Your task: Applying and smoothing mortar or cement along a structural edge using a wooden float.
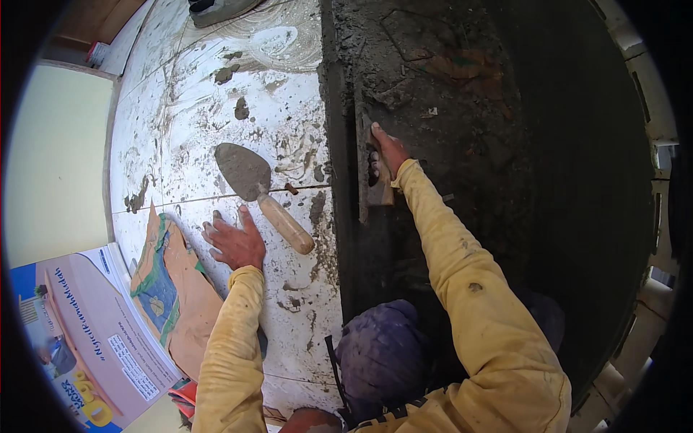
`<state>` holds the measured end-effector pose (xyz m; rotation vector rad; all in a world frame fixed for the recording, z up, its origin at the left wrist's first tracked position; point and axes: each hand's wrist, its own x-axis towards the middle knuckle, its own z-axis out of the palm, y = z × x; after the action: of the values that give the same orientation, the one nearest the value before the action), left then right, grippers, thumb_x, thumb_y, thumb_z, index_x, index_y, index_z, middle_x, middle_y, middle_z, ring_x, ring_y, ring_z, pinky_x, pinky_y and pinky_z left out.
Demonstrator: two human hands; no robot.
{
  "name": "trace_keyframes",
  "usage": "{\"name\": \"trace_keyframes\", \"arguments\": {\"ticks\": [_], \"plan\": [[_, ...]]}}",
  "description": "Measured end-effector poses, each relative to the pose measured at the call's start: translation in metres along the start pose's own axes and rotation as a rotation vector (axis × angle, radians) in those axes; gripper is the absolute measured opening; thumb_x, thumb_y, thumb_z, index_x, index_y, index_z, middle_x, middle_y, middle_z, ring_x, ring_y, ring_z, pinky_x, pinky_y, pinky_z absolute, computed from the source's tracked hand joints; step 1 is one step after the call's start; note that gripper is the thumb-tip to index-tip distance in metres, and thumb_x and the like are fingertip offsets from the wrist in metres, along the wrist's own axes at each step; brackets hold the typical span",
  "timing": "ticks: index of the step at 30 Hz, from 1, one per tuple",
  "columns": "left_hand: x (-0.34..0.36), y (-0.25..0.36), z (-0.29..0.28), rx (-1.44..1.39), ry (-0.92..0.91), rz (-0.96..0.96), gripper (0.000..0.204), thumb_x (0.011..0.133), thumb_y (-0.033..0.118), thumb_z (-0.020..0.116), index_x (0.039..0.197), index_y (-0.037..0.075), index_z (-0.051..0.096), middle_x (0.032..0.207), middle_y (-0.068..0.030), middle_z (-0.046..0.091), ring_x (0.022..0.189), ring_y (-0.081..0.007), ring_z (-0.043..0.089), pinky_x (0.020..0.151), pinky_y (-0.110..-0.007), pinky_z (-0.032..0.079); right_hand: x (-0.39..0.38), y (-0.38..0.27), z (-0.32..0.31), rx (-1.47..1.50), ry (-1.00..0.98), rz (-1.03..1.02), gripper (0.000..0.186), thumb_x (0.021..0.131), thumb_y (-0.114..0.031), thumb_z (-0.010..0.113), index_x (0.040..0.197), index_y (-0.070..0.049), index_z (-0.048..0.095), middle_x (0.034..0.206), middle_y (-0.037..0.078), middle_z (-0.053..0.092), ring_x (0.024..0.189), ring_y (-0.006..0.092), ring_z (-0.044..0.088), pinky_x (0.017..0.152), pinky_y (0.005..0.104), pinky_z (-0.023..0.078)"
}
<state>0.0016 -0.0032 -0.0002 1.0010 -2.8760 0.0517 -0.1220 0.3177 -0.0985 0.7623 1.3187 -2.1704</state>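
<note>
Float [380,193] gripped by right hand [390,153] at mortar edge [343,137], right of trowel [244,172]; left hand [241,244] rested on tiles [191,133], fingers spread; mortar edge could be gouged if float is tipped, trowel knocked if left hand is slid right

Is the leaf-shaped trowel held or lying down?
Lying down: the trowel rests on the white tiles, its handle fully in view, and the left hand is beside it, not gripping it.

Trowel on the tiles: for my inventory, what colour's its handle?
The handle is light tan, clearest in the head view.
</note>
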Motion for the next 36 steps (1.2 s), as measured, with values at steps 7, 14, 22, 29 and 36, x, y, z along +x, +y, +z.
{"name": "trace_keyframes", "arguments": {"ticks": [7, 14, 22, 29, 36], "plan": [[-0.004, 0.004, 0.006, -0.004, -0.019, -0.002, 0.078, 0.097, 0.060, 0.049, 0.148, 0.002, 0.036, 0.155, -0.0268, 0.028, 0.149, -0.0391, 0.018, 0.114, -0.065, 0.019, 0.110, -0.083, 0.007, -0.078, -0.151, 0.023, 0.045, 0.093, -0.062, 0.059, 0.095, -0.017, 0.060, 0.065, 0.000, 0.046, 0.049, 0.0171, 0.047, 0.049, 0.0360, 0.043], [0.000, -0.003, 0.008, 0.045, 0.072, 0.028, 0.077, 0.098, 0.061, 0.046, 0.147, 0.003, 0.038, 0.153, -0.0277, 0.032, 0.145, -0.0409, 0.026, 0.110, -0.067, 0.023, 0.085, -0.052, 0.027, -0.132, -0.170, 0.152, 0.053, 0.093, -0.059, 0.061, 0.103, -0.007, 0.057, 0.068, 0.006, 0.049, 0.050, 0.0210, 0.051, 0.049, 0.0413, 0.048], [0.000, 0.008, 0.001, 0.034, 0.048, -0.015, 0.077, 0.097, 0.062, 0.046, 0.148, 0.004, 0.039, 0.153, -0.0268, 0.032, 0.146, -0.0394, 0.027, 0.111, -0.066, 0.024, -0.019, 0.011, 0.011, -0.140, -0.121, 0.295, 0.057, 0.092, -0.063, 0.061, 0.103, -0.007, 0.058, 0.066, 0.005, 0.048, 0.049, 0.0201, 0.050, 0.049, 0.0412, 0.047], [-0.002, 0.011, 0.000, -0.006, 0.023, -0.032, 0.077, 0.097, 0.062, 0.046, 0.147, 0.004, 0.040, 0.154, -0.0253, 0.034, 0.146, -0.0379, 0.028, 0.112, -0.064, 0.024, -0.098, 0.132, -0.018, -0.089, -0.037, 0.258, 0.059, 0.093, -0.063, 0.059, 0.101, -0.005, 0.060, 0.071, 0.008, 0.052, 0.054, 0.0216, 0.052, 0.051, 0.0420, 0.048], [0.002, 0.009, -0.010, -0.030, -0.031, -0.055, 0.074, 0.098, 0.059, 0.047, 0.149, 0.006, 0.039, 0.155, -0.0241, 0.031, 0.148, -0.0359, 0.023, 0.114, -0.063, 0.020, -0.078, 0.083, -0.020, 0.100, 0.031, 0.125, 0.056, 0.090, -0.068, 0.058, 0.095, -0.012, 0.059, 0.062, 0.002, 0.047, 0.049, 0.0167, 0.049, 0.048, 0.0337, 0.043]]}}
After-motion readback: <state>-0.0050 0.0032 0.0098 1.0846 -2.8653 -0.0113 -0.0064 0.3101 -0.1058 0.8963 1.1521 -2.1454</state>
